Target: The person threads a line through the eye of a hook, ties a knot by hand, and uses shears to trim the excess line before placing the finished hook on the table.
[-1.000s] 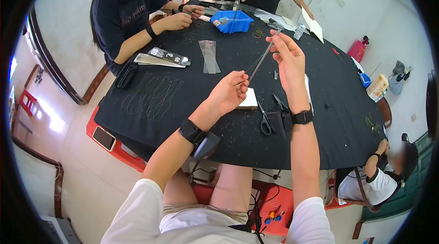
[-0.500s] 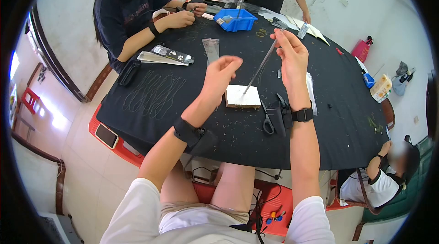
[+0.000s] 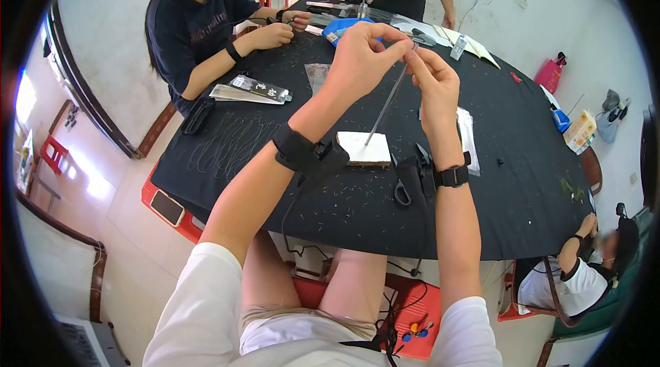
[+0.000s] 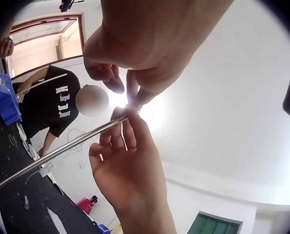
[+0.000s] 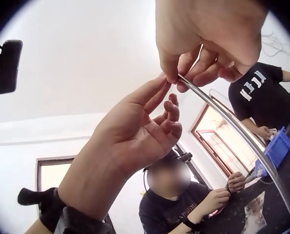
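A thin metal rod (image 3: 387, 102) stands slanted, its lower end on a white-topped block (image 3: 352, 149). My right hand (image 3: 438, 88) pinches the rod close to its upper end with thumb and fingers. From the other side my left hand (image 3: 361, 61) reaches across, thumb and forefinger meeting at the rod's tip. In the left wrist view both hands' fingertips come together around the end of the rod (image 4: 67, 145). In the right wrist view the left thumb and forefinger pinch right at that tip; the fingers partly hide it. Scissors (image 3: 402, 193) lie beside the block, partly hidden by the right wrist camera.
Loops of thin dark thread (image 3: 230, 143) are spread at the table's left. Flat packets (image 3: 258, 90) and a clear plastic sleeve (image 3: 316, 75) lie beyond. A blue bin (image 3: 335, 30) stands farther back. Several other people are around the black table (image 3: 509, 195), with small clippings scattered over it.
My left hand first came off the rod's lower part, then moved up and right to its tip. The right hand stays at the upper end. The rod's foot now shows on the block.
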### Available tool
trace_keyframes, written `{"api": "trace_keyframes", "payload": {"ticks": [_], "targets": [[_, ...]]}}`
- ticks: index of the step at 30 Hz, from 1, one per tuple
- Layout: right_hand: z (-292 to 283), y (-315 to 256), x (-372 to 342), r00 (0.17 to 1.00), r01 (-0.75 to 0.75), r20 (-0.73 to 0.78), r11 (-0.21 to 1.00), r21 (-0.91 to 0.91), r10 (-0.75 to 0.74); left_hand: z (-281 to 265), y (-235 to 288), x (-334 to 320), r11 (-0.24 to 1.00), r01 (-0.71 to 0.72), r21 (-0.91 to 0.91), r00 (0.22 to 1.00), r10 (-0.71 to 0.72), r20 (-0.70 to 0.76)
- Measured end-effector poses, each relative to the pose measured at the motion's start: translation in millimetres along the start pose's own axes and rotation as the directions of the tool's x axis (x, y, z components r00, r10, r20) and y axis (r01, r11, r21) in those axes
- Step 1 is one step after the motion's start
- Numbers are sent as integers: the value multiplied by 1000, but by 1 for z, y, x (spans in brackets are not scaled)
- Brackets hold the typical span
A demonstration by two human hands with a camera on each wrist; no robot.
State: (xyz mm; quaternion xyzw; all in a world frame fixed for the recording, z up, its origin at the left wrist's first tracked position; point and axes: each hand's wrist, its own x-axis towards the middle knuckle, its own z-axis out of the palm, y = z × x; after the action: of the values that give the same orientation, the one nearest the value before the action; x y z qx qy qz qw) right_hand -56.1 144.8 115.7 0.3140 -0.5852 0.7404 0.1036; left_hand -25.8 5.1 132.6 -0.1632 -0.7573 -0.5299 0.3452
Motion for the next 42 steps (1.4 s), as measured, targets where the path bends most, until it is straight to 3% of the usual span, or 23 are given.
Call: {"api": "trace_keyframes", "payload": {"ticks": [10,12,16,19,20,21,22,23,24,25,28,29,31,33,36,41,42], "targets": [[-3,-1,-2,1000,19,19,1000,24,-19,0,2,11,997,-53,53,997,50,59],[-8,-1,-3,995,-75,-59,997,36,77,-1,1,13,999,-7,35,999,6,38],[-20,1,-11,992,-87,-85,995,52,91,-2,5,13,1000,-23,20,999,24,-35],[-20,-3,-18,988,-73,-134,997,-4,72,-5,18,10,971,37,-235,990,-68,-126],[-18,-8,-19,985,59,-157,996,-60,-68,-6,17,9,971,40,-236,989,-72,-127],[-14,-13,-21,963,189,-171,975,-118,-207,-7,16,9,982,-59,-178,989,33,-147],[-11,-21,-21,965,184,-169,976,-117,-202,-8,16,8,981,-156,-117,978,136,-160],[-7,-30,-21,910,355,-84,869,-344,-405,-10,22,4,982,-148,-116,979,128,-161],[-2,-39,-20,822,501,46,683,-531,-567,-13,29,0,970,-242,-37,962,235,-141],[6,-47,-20,828,495,45,690,-528,-559,-15,36,-4,942,-334,39,935,336,-112],[21,-57,-19,821,536,122,679,-502,-558,-25,48,-6,933,-360,20,929,361,-82],[21,-57,-18,821,554,179,679,-482,-543,-29,58,-10,974,-224,-18,971,221,-95],[23,-59,-19,810,581,243,675,-455,-534,-36,67,-16,974,-223,-42,969,217,-116],[26,-65,-28,896,444,226,796,-411,-383,-43,69,-18,971,-228,-65,966,218,-140],[26,-62,-41,916,400,221,804,-439,-336,-52,54,-27,949,-310,-58,929,290,-228],[21,-43,-47,897,436,193,733,-522,-397,-56,38,-46,982,-127,-139,971,94,-218],[20,-42,-41,864,488,201,667,-563,-462,-56,37,-47,981,-134,-140,970,100,-222]]}}
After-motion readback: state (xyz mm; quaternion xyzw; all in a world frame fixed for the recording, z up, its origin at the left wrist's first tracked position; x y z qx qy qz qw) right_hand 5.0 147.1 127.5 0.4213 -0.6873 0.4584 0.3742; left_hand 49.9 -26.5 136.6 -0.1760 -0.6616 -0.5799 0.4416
